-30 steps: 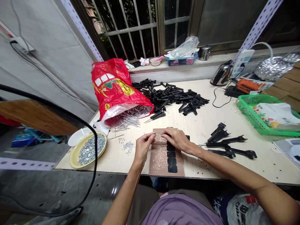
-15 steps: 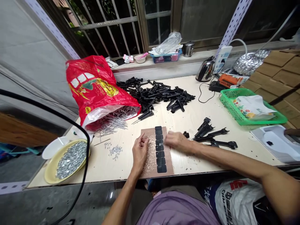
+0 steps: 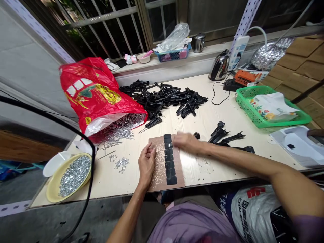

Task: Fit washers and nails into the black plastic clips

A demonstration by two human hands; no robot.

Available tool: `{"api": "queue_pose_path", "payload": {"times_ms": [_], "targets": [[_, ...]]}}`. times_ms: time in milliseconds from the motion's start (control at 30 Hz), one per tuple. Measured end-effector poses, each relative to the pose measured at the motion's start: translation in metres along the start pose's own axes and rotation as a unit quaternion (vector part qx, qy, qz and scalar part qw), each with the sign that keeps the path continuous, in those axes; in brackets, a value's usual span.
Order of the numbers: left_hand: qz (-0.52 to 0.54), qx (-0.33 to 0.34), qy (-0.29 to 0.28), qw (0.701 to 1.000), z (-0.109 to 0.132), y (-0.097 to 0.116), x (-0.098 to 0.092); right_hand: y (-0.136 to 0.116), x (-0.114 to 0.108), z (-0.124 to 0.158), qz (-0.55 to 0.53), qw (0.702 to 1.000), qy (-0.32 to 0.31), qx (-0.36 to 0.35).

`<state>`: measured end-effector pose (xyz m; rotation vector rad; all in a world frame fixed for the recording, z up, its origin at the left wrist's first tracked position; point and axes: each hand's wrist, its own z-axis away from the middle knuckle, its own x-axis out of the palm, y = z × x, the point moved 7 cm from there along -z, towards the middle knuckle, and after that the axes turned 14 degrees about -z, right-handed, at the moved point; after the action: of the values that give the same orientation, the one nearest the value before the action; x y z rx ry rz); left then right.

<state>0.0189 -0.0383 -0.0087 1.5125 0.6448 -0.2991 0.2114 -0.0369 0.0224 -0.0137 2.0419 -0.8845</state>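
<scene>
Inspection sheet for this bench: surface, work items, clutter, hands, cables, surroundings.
Surface: pale table, dark specks near the front edge.
Work items: brown sheet with a column of black pads; black pieces piled behind; metal rods spilling from red bag; yellow bowl of silvery bits.
Clutter: kettle, green basket.
Left hand: at sheet's left edge, fingers curled; grip unclear.
Right hand: blurred, beside upper pads; grip unclear.
Cables: black cable crossing left foreground; thin cord near kettle.
Surroundings: barred window; blue basket on sill.
</scene>
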Motion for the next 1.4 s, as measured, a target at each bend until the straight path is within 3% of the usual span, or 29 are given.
{"api": "queue_pose_path", "payload": {"times_ms": [233,333,467,533,600,767,833,900,1000,1100,1167,1300,1400], "targets": [[-0.009,0.008,0.007,1.000,-0.001,0.002,0.002,-0.021,0.015,0.010,0.031,0.989,-0.090,-0.110],[-0.006,0.012,0.008,1.000,0.000,0.002,0.002,-0.017,0.015,0.012,0.022,0.993,-0.075,-0.089],[-0.023,0.022,0.016,0.999,0.001,0.002,0.000,-0.012,0.004,0.005,-0.014,1.000,-0.009,0.004],[-0.036,0.028,0.014,0.999,0.002,0.002,-0.001,-0.023,0.005,0.006,-0.030,0.999,-0.033,-0.009],[-0.042,0.030,0.008,0.999,0.002,0.002,-0.001,-0.036,0.004,0.016,-0.034,0.993,-0.097,-0.053],[-0.023,0.031,0.009,0.999,0.001,-0.001,-0.002,-0.006,-0.056,0.038,0.069,0.988,-0.121,0.065],[-0.017,0.037,0.011,0.999,0.001,0.000,-0.001,0.004,-0.076,0.028,0.117,0.984,-0.112,0.078],[-0.011,0.041,0.013,0.999,0.003,0.001,-0.001,0.009,-0.080,-0.001,0.147,0.984,-0.079,0.068],[-0.012,0.051,0.017,0.998,0.009,0.004,-0.006,0.014,-0.047,-0.068,0.164,0.985,-0.042,0.026],[-0.040,0.068,0.035,0.996,0.015,0.001,-0.030,0.032,0.005,-0.135,0.200,0.979,-0.044,0.017],[-0.078,0.069,0.072,0.992,0.018,-0.009,-0.058,0.048,0.031,-0.164,0.222,0.973,-0.054,0.030],[-0.160,0.052,0.148,0.974,0.025,-0.046,-0.122,0.073,0.053,-0.184,0.226,0.971,-0.067,0.033],[-0.196,0.031,0.161,0.967,0.025,-0.069,-0.149,0.084,0.054,-0.183,0.209,0.975,-0.057,0.056]]}}
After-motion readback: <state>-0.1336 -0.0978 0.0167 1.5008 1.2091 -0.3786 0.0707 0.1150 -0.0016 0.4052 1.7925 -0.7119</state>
